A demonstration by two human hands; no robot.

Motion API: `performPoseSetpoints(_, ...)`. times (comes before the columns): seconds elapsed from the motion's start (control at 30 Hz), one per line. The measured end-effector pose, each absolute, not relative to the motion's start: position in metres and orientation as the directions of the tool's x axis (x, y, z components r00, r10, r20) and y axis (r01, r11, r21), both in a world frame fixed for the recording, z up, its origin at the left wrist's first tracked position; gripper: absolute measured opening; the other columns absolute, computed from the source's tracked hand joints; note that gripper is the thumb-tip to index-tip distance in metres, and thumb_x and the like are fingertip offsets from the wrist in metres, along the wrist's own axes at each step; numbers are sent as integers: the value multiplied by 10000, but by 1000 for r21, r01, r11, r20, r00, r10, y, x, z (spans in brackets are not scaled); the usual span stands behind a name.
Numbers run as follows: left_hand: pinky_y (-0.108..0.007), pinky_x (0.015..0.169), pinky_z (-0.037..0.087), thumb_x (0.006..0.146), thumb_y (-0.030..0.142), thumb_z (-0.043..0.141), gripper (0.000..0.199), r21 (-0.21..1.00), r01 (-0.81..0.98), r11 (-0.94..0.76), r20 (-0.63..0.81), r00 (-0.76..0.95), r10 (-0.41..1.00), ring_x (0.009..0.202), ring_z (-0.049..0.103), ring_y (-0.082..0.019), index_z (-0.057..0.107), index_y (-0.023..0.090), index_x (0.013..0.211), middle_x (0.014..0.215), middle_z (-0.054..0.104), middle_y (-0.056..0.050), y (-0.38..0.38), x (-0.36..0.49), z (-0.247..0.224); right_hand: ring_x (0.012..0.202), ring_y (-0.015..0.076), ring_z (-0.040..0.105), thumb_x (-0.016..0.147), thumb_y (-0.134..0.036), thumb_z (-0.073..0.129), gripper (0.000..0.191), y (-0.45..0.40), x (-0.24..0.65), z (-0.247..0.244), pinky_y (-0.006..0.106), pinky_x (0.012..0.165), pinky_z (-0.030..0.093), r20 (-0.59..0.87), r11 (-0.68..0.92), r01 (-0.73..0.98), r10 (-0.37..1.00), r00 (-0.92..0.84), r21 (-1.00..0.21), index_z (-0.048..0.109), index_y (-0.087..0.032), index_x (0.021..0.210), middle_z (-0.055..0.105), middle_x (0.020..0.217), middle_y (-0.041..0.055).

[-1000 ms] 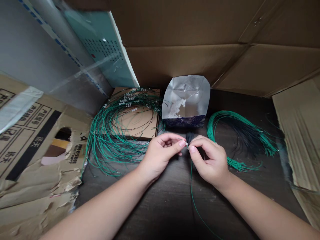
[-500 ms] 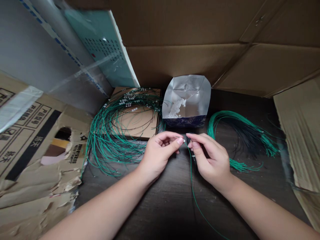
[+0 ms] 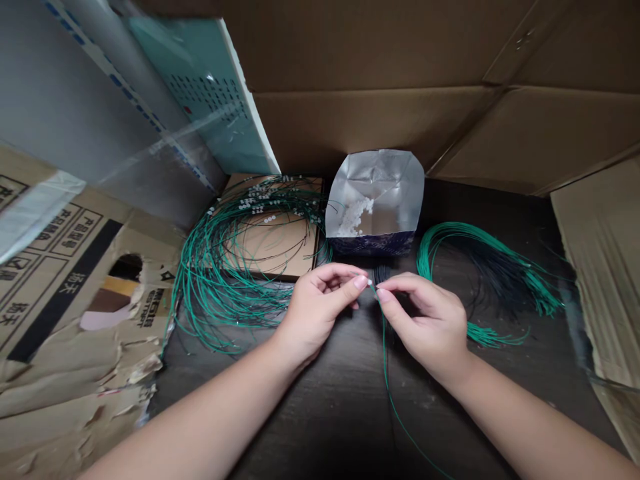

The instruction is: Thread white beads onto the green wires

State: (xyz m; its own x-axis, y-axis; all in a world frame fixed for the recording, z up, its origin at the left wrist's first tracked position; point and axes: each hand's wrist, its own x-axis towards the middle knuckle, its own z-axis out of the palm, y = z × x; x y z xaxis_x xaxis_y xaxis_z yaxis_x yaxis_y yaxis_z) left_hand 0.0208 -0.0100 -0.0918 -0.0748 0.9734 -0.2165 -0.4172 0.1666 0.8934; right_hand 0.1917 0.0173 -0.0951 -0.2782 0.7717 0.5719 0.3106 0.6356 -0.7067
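My left hand point(image 3: 317, 307) is closed in a pinch, with a small white bead point(image 3: 369, 282) at the tips of its thumb and forefinger. Just right of it, my right hand point(image 3: 433, 327) pinches a thin green wire point(image 3: 385, 363) close to the bead. The wire hangs from the fingertips and curves down to the lower right. Whether it passes through the bead is too small to tell. Behind the fingers, a foil-lined bag point(image 3: 383, 245) stands with its mouth toward me, and a heap of white beads point(image 3: 356, 217) lies inside.
Many green wires with white beads point(image 3: 210, 287) lie looped over a flat cardboard box point(image 3: 270, 243) at left. A bundle of green and black wires point(image 3: 460, 233) rests at right. Behind my right fingertips sits a dark coil point(image 3: 383, 273). Cardboard walls point(image 3: 400, 127) surround the dark table point(image 3: 340, 413).
My right hand has shifted slightly down, and its thumb and forefinger now meet on the wire beside the bead. My left hand has stayed nearly still.
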Motion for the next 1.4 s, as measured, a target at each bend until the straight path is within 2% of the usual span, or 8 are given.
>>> performPoseSetpoints(0.67,-212,596,482,706,349,941,256,907,-394,148,-190,-69,979,607,588,-91,810,164,825,719,722,-9,-10,23,-92,516,105,613,878,-111,678,139,16,191,-97,223,524,505,556,626,336,780,-288,-704,664,-212,783,680,627,-35)
performPoseSetpoints(1.07,-242,589,423,757,326,866,199,987,-135,90,-107,-128,986,621,564,-117,834,154,850,774,753,-52,-14,21,-91,485,95,583,852,-108,655,143,17,192,-99,206,496,477,541,624,349,781,-311,-700,626,-214,759,632,585,-48)
performPoseSetpoints(1.4,-240,610,425,756,315,863,188,983,-148,110,-125,-96,988,653,582,-125,835,160,858,813,774,-62,-11,20,-91,478,81,556,850,-106,644,144,17,192,-99,192,496,456,524,615,333,786,-327,-715,600,-210,760,596,577,-59)
